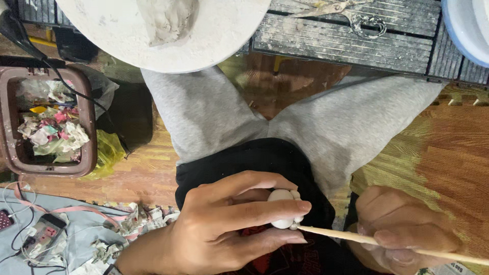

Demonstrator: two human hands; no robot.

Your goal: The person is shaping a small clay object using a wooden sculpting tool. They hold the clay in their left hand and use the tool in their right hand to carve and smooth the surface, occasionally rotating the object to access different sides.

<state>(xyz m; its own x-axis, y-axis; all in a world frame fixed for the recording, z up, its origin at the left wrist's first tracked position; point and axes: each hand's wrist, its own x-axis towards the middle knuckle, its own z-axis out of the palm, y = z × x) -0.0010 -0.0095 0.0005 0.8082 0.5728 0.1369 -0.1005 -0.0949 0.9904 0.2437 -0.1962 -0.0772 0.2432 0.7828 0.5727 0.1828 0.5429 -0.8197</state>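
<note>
My left hand [224, 224] is curled around a small white clay piece [281, 196], pinched between thumb and fingers over my lap. My right hand [402, 229] grips a thin wooden stick [336, 234] that runs across to the left. The stick's tip touches the underside of the clay piece. Both hands sit low in the head view, above grey trousers [326, 122] and a black shirt.
A round white wheel [127, 30] with a lump of grey clay [168, 18] is at the top. A brown bin [51, 122] full of scraps stands at left. Scissors [351, 12] lie on a slatted board. A blue basin rim [466, 30] shows top right.
</note>
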